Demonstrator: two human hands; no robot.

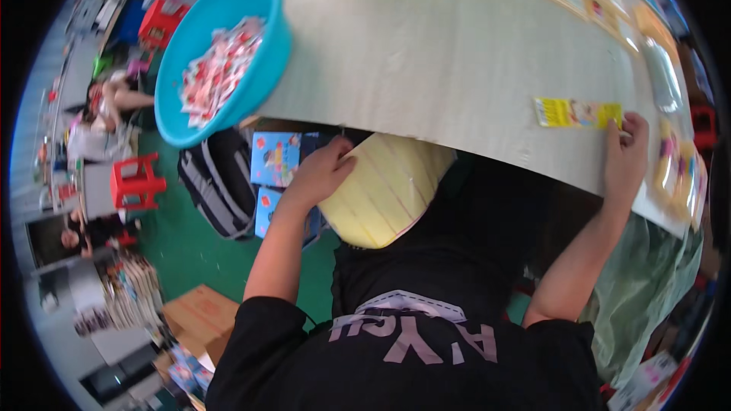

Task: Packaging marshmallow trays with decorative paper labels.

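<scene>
**Yellow packet (pixel 577 113) flat on the table (pixel 419 53), right hand (pixel 628 148) at its end**

Packet lies on the right part of the tabletop, near the front edge. From my remote view its long axis runs left to right, right end slightly nearer the wearer and pointing at the right hand. That hand's fingers are bent, fingertips at the packet's right end; I cannot tell whether they pinch it or only touch.

Left hand (pixel 324 171), fingers curled, is at the upper left edge of a pale yellow striped piece (pixel 388 186) by the table's front; grip unclear to me.

Containers: turquoise basin (pixel 280 49) at the table's left end, holding a loose heap of small red-and-white packets (pixel 225 68). Blue boxes (pixel 276 158) stand below, beside the left hand; I cannot see inside. Clear-wrapped packs (pixel 679 175), with yellow and pink showing, lie right of the right hand. Brown carton (pixel 199 316) lower left.
</scene>
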